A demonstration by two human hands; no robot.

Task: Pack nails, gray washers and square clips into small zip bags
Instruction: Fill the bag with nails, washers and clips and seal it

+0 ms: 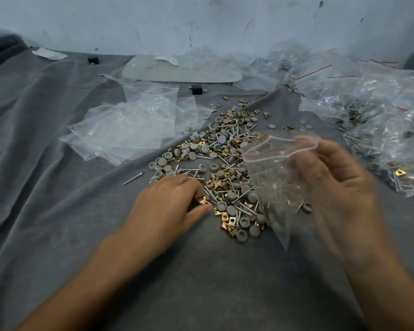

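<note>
Below a scuffed white wall [225, 20], wrinkled gray cloth [46, 187] bears scattered washers [231, 210].

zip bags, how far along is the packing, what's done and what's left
Done: a heap of filled bags lies on the right. In hand: the right hand holds a part-filled zip bag while the left hand picks at the loose pile. Left: that large pile and the empty bags beside it.

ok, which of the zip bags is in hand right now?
The zip bag the right hand holds up beside the pile, partly filled. The empty bags and filled bags all lie on the cloth.
</note>
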